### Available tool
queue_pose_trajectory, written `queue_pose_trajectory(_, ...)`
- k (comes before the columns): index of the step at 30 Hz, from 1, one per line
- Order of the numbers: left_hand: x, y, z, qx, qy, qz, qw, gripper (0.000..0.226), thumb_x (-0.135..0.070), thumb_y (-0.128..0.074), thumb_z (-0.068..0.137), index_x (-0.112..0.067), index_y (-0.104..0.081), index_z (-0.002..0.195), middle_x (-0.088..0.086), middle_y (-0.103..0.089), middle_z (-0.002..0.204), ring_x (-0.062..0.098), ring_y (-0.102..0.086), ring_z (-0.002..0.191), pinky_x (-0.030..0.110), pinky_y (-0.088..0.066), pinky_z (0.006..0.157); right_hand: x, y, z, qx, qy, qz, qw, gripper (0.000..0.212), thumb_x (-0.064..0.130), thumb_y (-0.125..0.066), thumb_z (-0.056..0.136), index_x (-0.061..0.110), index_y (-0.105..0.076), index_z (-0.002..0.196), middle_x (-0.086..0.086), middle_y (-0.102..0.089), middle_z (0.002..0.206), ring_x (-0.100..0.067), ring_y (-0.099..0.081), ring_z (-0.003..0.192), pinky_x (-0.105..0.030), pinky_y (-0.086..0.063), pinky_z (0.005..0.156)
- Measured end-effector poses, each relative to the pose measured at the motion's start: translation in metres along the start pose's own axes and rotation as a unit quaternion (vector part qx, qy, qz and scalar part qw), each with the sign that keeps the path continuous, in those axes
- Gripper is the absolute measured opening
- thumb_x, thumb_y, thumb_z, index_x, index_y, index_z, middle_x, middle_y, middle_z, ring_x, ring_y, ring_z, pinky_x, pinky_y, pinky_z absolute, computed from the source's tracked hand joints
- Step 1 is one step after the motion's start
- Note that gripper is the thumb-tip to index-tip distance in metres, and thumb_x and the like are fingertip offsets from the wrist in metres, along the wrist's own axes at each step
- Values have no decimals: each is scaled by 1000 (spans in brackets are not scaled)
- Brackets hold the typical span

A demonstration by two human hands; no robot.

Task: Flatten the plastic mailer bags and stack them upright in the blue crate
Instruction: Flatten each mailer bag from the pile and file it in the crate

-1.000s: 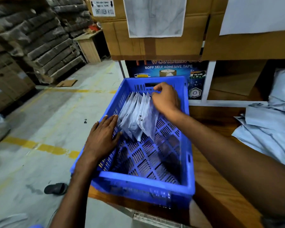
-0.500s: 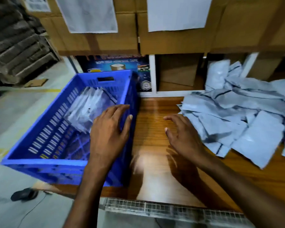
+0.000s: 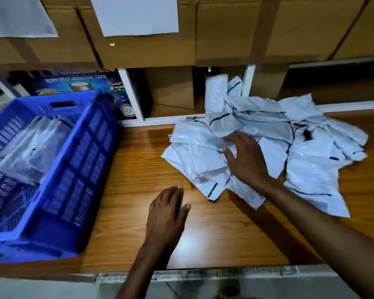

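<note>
A blue slatted crate (image 3: 82, 173) stands at the left end of the wooden table (image 3: 138, 169). Several flattened grey mailer bags (image 3: 37, 143) lean upright inside it near its far wall. A loose crumpled pile of pale grey mailer bags (image 3: 300, 152) lies on the table at the right. My right hand (image 3: 245, 160) is over the pile's left part, fingers spread and touching the top bags. My left hand (image 3: 166, 214) hovers flat over bare wood between the crate and the pile, holding nothing.
Cardboard boxes (image 3: 235, 29) with white paper sheets fill the shelf above the table's back edge. A blue adhesive-tape carton (image 3: 78, 83) sits behind the crate. White shelf uprights (image 3: 130, 96) stand at the back. A metal rail (image 3: 203, 275) runs along the table's front edge.
My view has swung right from the crate to the pile. My left hand left the crate and moved over the bare table. My right hand travelled right onto the loose bags.
</note>
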State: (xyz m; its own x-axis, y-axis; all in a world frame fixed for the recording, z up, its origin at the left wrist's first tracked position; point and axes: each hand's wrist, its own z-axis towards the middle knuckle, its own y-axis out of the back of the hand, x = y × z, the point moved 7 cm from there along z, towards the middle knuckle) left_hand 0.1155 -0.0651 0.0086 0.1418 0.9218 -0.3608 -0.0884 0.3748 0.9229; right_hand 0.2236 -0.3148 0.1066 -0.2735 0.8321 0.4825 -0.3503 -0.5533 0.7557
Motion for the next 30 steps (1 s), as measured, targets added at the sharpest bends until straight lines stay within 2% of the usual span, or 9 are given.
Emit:
queue_pose_trajectory(6,1,-20,4,17,27,37,999,67,-59,-23,103,-27,-30,162,-8,-19,170,13,-14,157,36,-14,123,-51,23,94,-77,-97,-51,991,47,45,-50,100,7,-58,128,-19,-56,132,-40,-51,124,-50,-42,99)
queue_pose_trajectory(9,1,-22,6,15,34,43,998,68,-59,-25,102,-26,-33,161,-8,-21,170,13,-15,157,38,-17,123,-84,11,140,-37,-197,-89,976,76,66,-30,100,7,-42,147,-22,-42,152,-40,-39,140,-55,-34,111)
queue_pose_trajectory(11,3,-22,7,10,39,47,998,67,-59,-28,101,-26,-36,160,-8,-24,169,13,-17,156,39,-20,123,-103,-6,159,10,-259,-71,963,86,74,-26,96,16,-24,158,-20,-21,165,-39,-19,151,-57,-17,120)
queue_pose_trajectory(15,4,-20,7,8,40,44,998,67,-59,-28,103,-27,-34,160,-9,-24,168,11,-16,156,39,-23,124,-122,-37,166,99,-343,-56,932,78,61,-38,99,26,-7,162,-16,-19,165,-40,-14,152,-60,-4,122)
queue_pose_trajectory(18,4,-19,8,5,44,39,998,66,-60,-29,102,-28,-35,160,-10,-25,168,10,-16,156,38,-22,123,-119,-34,165,64,-300,-100,947,56,45,-36,104,26,-28,156,-15,-37,156,-38,-28,145,-60,-11,120)
queue_pose_trajectory(22,3,-16,9,-4,44,31,999,66,-60,-31,101,-29,-37,159,-11,-26,168,10,-17,155,35,-17,121,-97,-5,150,-87,-221,-114,965,43,37,-38,102,18,-50,139,-16,-55,134,-38,-45,129,-53,-34,107)
queue_pose_trajectory(26,0,-12,8,-15,27,6,1000,59,-54,-39,104,-28,-41,157,-12,-29,166,11,-20,155,35,-17,121,-26,21,85,-206,-98,50,972,35,32,-43,104,18,-54,134,-10,-57,132,-30,-48,125,-42,-38,103)
queue_pose_trajectory(28,4,-5,5,-48,40,-138,988,39,-36,-50,105,-28,-60,142,-9,-50,154,14,-42,145,39,-32,118,18,11,35,-149,-45,119,981,34,26,-46,104,17,-55,136,-8,-56,134,-25,-46,127,-35,-38,106)
queue_pose_trajectory(30,21,11,-6,-115,131,-414,894,28,-16,-55,105,-32,-74,117,0,-69,127,17,-65,116,43,-53,101,63,-10,-20,-41,24,145,988,35,22,-47,102,16,-58,135,-7,-56,133,-22,-46,128,-36,-39,108)
